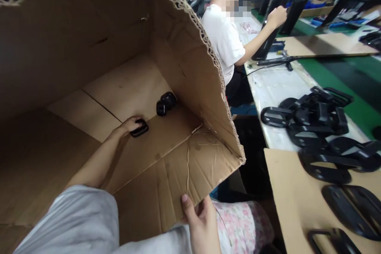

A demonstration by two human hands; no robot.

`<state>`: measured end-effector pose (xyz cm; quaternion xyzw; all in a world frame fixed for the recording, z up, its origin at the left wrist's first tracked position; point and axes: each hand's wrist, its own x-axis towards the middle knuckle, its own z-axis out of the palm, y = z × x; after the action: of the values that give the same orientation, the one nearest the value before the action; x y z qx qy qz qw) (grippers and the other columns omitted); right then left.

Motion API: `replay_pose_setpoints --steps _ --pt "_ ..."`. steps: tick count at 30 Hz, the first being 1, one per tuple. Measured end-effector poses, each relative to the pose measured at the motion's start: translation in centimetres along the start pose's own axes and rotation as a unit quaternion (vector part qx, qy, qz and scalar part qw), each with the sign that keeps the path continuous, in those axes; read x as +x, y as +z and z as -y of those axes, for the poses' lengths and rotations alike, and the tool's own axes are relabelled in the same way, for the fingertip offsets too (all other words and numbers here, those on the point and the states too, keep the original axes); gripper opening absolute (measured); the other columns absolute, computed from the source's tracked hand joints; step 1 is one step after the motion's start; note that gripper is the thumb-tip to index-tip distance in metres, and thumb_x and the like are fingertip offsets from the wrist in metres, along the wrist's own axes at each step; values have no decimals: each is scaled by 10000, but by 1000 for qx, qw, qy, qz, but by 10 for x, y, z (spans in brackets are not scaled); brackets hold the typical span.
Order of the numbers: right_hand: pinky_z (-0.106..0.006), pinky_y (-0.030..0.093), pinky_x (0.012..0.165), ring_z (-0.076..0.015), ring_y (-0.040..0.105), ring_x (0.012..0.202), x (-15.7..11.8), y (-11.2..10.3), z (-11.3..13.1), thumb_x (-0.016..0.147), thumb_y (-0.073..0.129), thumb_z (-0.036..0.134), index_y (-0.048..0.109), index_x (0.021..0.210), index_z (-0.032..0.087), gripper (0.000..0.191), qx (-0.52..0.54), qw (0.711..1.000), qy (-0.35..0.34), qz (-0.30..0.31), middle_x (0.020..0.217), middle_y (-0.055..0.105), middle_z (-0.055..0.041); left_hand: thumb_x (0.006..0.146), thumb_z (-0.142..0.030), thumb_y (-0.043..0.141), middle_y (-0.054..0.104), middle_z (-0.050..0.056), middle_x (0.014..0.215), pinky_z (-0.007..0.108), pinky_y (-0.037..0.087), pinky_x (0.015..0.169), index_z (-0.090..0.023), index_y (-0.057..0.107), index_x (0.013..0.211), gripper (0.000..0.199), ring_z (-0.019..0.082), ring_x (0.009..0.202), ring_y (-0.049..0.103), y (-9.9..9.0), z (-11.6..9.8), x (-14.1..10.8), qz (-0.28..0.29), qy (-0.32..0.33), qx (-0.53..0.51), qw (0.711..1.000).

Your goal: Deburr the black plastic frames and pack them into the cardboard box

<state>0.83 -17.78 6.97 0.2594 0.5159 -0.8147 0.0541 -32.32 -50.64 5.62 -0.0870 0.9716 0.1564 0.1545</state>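
Deep inside a large cardboard box [166,190], tipped with its mouth toward me, my left hand [129,125] has its fingers closed on a black rounded plastic part [139,129] with an opening through it. That part is at the box's inner surface. Farther in, a couple of small black plastic parts [166,103] lie in the corner. My right hand [201,214] pinches the near edge of the box, thumb on the inner face; its other fingers are partly hidden behind the cardboard.
On the right, a pile of black plastic parts [309,115] covers a white-topped bench [274,83]. More lie on a brown board [276,190] closer by. A person in a white shirt [222,39] works at the bench beyond the box's ragged rim.
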Motion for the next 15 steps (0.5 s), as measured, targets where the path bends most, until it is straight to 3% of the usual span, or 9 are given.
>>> replay_pose_setpoints --steps 2,6,8,12,15 --pt "-283 600 592 -256 729 852 0 1 -4 799 771 626 723 1086 209 509 5 1000 2 -3 982 769 -100 678 -251 659 705 69 917 307 495 782 -136 664 1170 505 258 906 647 -2 -24 16 14 37 15 999" --pt "-366 638 834 -301 729 1066 1 5 -11 767 795 648 712 1192 218 611 57 998 -8 -15 1088 778 -121 660 -187 717 707 90 1183 326 479 935 -216 572 1408 763 287 1097 628 -2 -80 39 15 129 61 990" --pt "-388 645 830 -315 729 1077 1 7 -15 764 793 659 709 1216 221 635 56 998 -14 -16 1094 777 -127 654 -141 738 653 115 1329 359 454 1002 -249 572 1427 798 312 1179 600 1 -106 44 16 166 106 980" --pt "-353 651 640 -325 741 988 1 11 -23 754 776 699 706 1220 223 670 38 999 -16 -21 1065 769 -136 686 -84 744 606 150 1357 390 423 1045 -159 659 1285 610 292 1169 578 8 -140 45 -9 168 131 977" --pt "-317 629 563 -314 733 933 1 15 -28 735 790 695 713 1224 216 689 35 998 -26 -40 1035 763 -135 848 -113 642 594 132 1296 351 407 1045 -64 652 1213 368 212 1110 566 11 -148 40 -57 186 97 976"
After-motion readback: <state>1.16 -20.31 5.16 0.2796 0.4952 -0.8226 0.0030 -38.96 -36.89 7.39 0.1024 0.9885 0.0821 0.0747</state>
